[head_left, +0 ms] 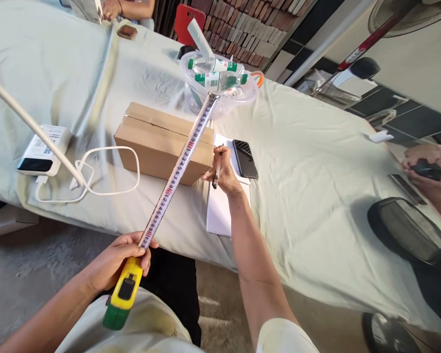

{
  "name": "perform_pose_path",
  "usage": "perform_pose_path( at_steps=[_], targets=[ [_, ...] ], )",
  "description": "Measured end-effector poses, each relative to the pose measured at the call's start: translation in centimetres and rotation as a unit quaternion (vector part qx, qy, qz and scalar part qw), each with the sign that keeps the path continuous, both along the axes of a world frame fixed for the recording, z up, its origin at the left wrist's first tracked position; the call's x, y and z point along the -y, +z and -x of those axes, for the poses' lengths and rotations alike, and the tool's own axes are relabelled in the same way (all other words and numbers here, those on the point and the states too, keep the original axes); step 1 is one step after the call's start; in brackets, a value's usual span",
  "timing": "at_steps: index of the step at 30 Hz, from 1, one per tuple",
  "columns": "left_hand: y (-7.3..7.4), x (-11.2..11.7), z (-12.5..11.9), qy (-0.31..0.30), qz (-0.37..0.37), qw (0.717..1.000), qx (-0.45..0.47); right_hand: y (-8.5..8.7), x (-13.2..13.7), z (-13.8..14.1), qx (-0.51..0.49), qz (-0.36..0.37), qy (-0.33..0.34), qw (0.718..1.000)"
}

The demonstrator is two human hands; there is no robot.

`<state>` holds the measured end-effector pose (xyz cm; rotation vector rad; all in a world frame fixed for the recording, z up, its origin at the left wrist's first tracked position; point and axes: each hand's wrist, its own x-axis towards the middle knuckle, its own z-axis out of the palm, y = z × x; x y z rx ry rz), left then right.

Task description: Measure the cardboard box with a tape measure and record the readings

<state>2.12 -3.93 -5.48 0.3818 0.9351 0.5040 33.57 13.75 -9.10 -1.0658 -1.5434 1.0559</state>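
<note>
My left hand grips a yellow and green tape measure near my lap. Its blade stretches up and away over a closed cardboard box toward a clear plastic bowl. My right hand holds a pen against the box's right end, above a white sheet of paper. A black phone lies just right of that hand.
The bowl holds water bottles. A white power bank with a looped cable lies at left on the pale cloth-covered table. Another person's hands hold a dark device at right. A fan stands lower right.
</note>
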Motion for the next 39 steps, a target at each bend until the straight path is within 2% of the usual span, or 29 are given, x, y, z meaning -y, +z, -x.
perform_pose_path(
  at_steps=[5, 10, 14, 20, 24, 31, 36, 39],
  targets=[
    [0.3, 0.8, 1.2, 0.005, -0.007, 0.999, -0.039, -0.4, 0.2, 0.9, 0.012, -0.022, 0.012, 1.000],
    [0.4, 1.2, 1.9, 0.003, -0.023, 0.998, -0.067, -0.9, 0.2, 1.7, 0.018, -0.037, -0.004, 0.999],
    [0.7, 1.5, 1.9, -0.015, -0.035, 0.993, -0.112, -0.7, 1.3, 1.1, 0.029, -0.090, -0.026, 0.995],
    [1.3, 1.7, 1.5, -0.036, -0.027, 0.989, -0.138, -0.6, 2.5, -0.1, 0.069, -0.168, -0.101, 0.978],
    [1.3, 1.8, 1.6, -0.040, -0.031, 0.988, -0.146, -1.2, 2.6, -0.3, 0.044, -0.202, -0.090, 0.974],
    [0.1, 1.2, 2.1, -0.048, -0.054, 0.985, -0.156, -1.5, 3.0, -0.3, 0.039, -0.169, -0.101, 0.980],
    [0.2, 0.7, 2.1, -0.065, -0.078, 0.982, -0.162, -1.1, 3.2, 0.0, 0.021, -0.169, -0.113, 0.979],
    [0.6, 0.9, 2.5, -0.081, -0.109, 0.973, -0.188, -0.7, 3.3, -0.5, 0.010, -0.145, -0.131, 0.981]
  ],
)
